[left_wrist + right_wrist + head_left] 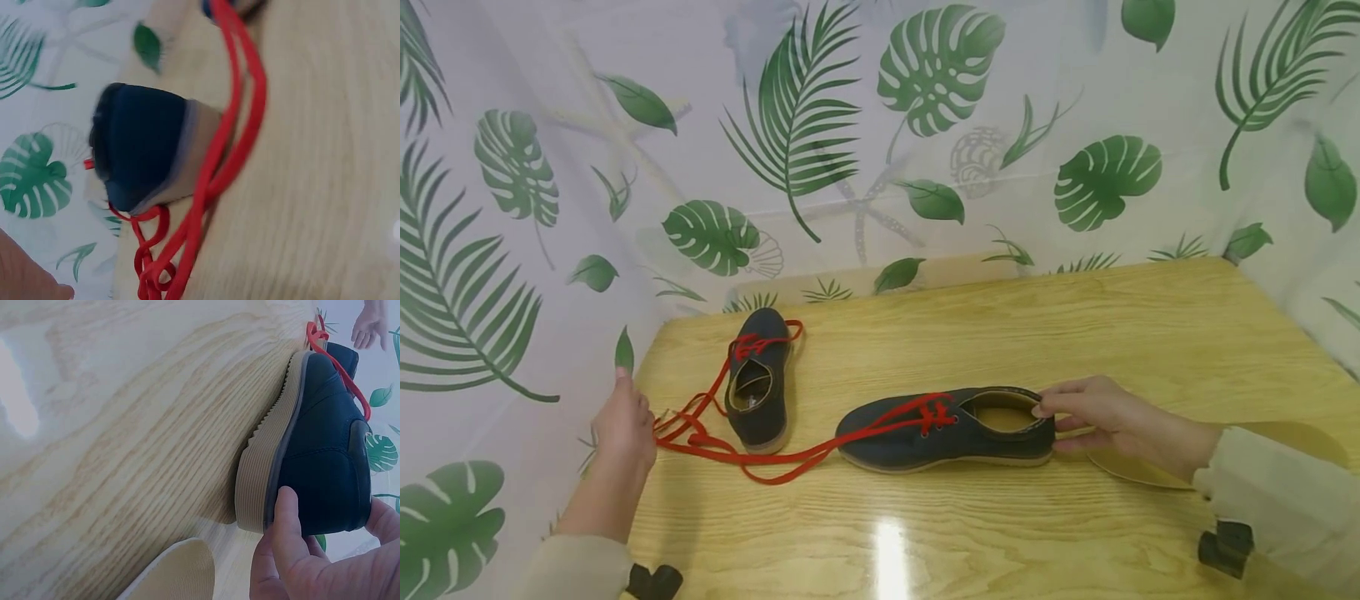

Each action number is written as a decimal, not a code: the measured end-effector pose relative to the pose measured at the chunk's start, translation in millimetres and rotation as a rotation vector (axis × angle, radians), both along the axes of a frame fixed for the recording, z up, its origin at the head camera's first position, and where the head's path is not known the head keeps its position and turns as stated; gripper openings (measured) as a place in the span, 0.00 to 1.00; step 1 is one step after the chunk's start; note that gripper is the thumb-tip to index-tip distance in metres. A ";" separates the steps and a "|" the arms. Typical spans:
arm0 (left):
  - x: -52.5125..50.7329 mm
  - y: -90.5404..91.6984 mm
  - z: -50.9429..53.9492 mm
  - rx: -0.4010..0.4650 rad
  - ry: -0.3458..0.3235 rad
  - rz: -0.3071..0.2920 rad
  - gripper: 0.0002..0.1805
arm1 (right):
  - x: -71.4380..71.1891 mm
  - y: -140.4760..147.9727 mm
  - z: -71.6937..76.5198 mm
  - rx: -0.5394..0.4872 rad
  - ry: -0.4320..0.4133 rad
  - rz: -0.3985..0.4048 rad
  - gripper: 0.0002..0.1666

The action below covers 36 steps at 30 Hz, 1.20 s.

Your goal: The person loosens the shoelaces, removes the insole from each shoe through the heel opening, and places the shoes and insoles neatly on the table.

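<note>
A dark navy shoe (880, 429) with red laces lies lengthwise on the table, toe to the left. My right hand (1097, 412) grips its heel, the thumb at the collar rim and the fingers against the outside of the heel (325, 494). The shoe's long red laces (775, 458) stretch leftward toward my left hand (625, 429), which hovers at the table's left side. In the right wrist view the left hand (370, 326) shows extended fingers with nothing visible in them. A second navy shoe (763, 425) stands behind the laces, heel toward me.
A tan insole (1138, 471) lies under my right forearm. The wood-grain table (1000, 533) meets a leaf-printed cloth (850, 158) at the back and sides. Loose lace ends (685, 429) tangle left of the second shoe.
</note>
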State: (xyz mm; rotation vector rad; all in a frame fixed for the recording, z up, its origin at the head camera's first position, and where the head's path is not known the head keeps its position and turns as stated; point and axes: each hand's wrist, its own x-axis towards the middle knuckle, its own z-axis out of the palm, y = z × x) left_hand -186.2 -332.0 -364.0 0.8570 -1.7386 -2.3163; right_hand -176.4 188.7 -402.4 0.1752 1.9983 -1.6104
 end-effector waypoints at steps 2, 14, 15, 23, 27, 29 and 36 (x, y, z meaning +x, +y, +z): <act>-0.2 10.6 -4.9 -0.256 0.000 -0.088 0.38 | -0.3 0.3 -0.4 0.001 0.002 0.000 0.35; 3.4 68.6 -14.2 -1.426 0.177 -0.551 0.47 | -0.6 -0.3 -1.9 -0.008 -0.002 -0.021 0.36; 3.6 73.5 -15.8 -1.520 0.203 -0.565 0.48 | -0.8 -0.3 -2.0 -0.008 -0.002 -0.023 0.36; 11.5 109.0 -26.3 -1.806 0.278 -0.684 0.56 | -1.1 -0.5 -2.2 -0.010 0.002 -0.036 0.32; 14.6 123.6 -35.5 -1.851 0.330 -0.734 0.59 | -1.4 -0.6 -1.7 -0.011 0.001 -0.037 0.33; 16.3 130.1 -41.1 -1.860 0.345 -0.767 0.61 | -1.5 -0.8 -1.6 -0.006 0.002 -0.033 0.33; 20.3 151.2 -61.7 -1.806 0.313 -0.930 0.64 | -0.9 -0.4 -1.8 0.001 0.010 -0.020 0.34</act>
